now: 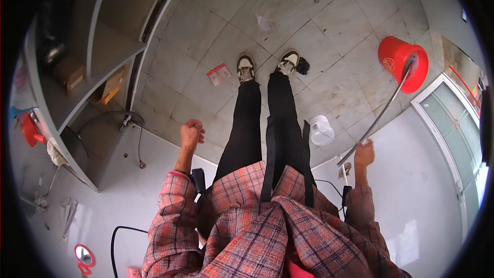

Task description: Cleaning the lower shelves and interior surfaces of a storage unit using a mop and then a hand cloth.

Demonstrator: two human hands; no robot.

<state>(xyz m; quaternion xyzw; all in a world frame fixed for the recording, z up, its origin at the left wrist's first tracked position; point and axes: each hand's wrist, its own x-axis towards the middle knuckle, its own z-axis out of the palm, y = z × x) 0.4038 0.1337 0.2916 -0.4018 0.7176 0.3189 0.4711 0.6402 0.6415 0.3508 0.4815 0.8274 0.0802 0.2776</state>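
Note:
My left hand (192, 134) is raised at the left of my legs, its fingers curled into a loose fist with nothing visible in it. My right hand (364, 154) is at the right, fingers bent, at the edge of a thin metal pole (382, 117). A small pale patch shows at its fingertips; whether it grips the pole is unclear. The pole's far end goes into a red plastic bucket (382, 56) on the floor. A small white plastic tub (321, 130) stands between the bucket and my right leg.
Under my shoes is a tiled floor (185, 38), with a red and white printed sheet (219, 74) and a dark crumpled thing (303, 66). An open cabinet (115, 58) with shelves stands left, a hose (110, 115) near it. Right is a glass-paned door (449, 112).

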